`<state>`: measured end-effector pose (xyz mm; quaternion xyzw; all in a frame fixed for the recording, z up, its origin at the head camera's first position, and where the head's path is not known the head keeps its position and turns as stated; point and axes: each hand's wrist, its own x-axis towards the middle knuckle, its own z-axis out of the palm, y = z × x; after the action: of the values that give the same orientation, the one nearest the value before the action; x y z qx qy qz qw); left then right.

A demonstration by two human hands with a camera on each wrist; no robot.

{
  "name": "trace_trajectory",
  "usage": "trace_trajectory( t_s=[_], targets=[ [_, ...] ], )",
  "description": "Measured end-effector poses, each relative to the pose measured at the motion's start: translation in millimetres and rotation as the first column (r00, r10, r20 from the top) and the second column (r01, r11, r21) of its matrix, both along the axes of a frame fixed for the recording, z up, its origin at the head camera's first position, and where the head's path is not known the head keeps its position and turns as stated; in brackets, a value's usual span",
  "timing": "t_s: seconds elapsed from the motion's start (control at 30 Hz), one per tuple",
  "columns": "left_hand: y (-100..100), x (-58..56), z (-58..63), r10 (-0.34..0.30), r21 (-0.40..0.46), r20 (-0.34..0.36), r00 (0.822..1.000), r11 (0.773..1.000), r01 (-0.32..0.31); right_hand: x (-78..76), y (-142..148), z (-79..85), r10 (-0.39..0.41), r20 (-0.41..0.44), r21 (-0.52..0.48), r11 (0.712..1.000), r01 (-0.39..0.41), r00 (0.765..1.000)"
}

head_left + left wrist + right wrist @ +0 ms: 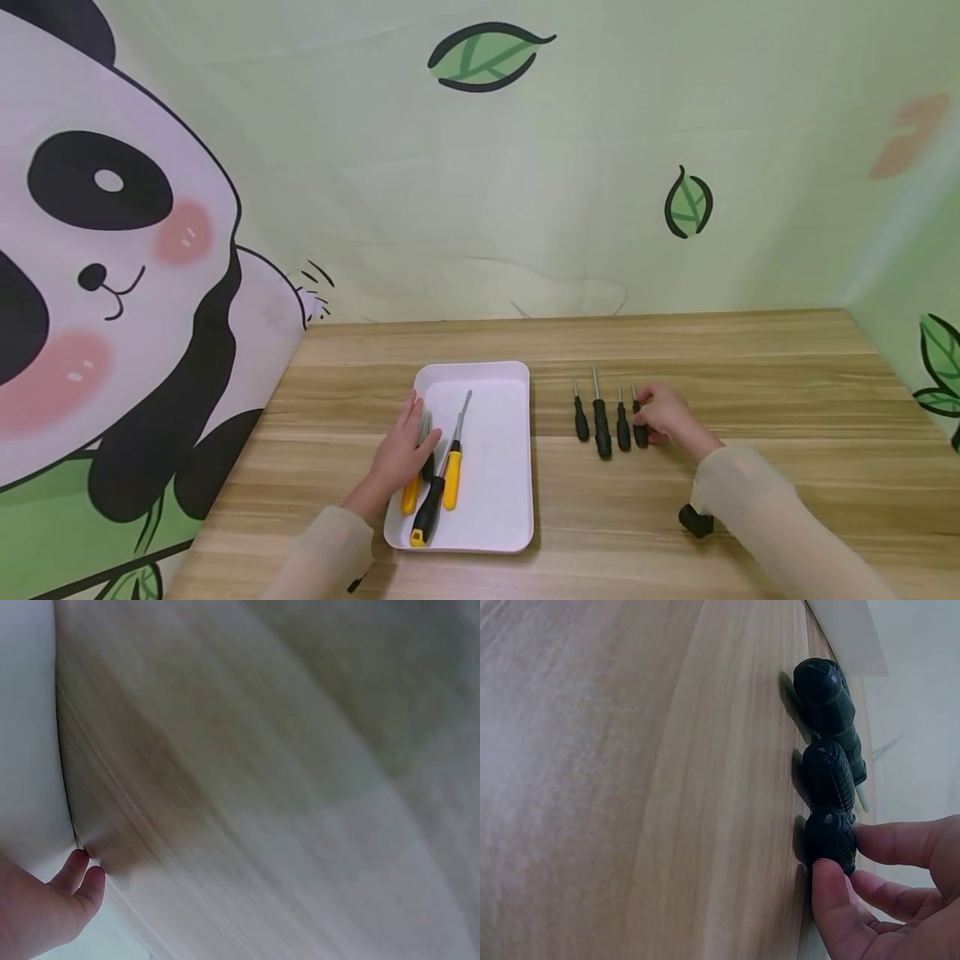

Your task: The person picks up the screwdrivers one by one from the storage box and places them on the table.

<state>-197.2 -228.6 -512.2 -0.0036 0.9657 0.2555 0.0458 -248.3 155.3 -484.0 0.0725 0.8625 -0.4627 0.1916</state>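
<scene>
1. We see the right hand (664, 412) pinch the rightmost black-handled screwdriver (640, 436) between thumb and fingers, at its ridged handle.
2. We see the left hand (400, 447) with straight fingers at the left rim of the white tray (498, 475), its thumb spread apart over the tools (452, 481).
3. Beside the pinched screwdriver, we count three more black-handled screwdrivers (602, 429), metal shafts pointing toward the wall (600, 150).
4. We find the tools along the smooth, round-cornered tray's left side, with bare floor rightward.
5. We note wood-grain tabletop (780, 367) between tray and row, its far edge meeting the panda-printed wall.
</scene>
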Motion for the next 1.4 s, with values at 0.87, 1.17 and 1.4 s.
trace_trajectory(
  t_s=[0.87, 1.17, 1.4],
  targets=[
    [-0.3, -0.1, -0.3, 0.006, 0.011, 0.011, 1.0, 1.0, -0.006, 0.5, -0.4, 18.2, 0.003, 0.001, -0.019, 1.0, -0.003, 1.0],
    [0.1, -1.7, -1.4, 0.016, 0.005, 0.015, 1.0, 1.0, -0.016, 5.3, -10.7, 24.2, 0.035, -0.03, -0.057, 0.998, -0.037, 0.999],
    [0.4, -2.6, -2.5, 0.016, -0.002, 0.014, 1.0, 1.0, -0.016, 10.4, -19.4, 27.4, 0.059, -0.051, -0.086, 0.994, -0.063, 0.997]
  ],
)
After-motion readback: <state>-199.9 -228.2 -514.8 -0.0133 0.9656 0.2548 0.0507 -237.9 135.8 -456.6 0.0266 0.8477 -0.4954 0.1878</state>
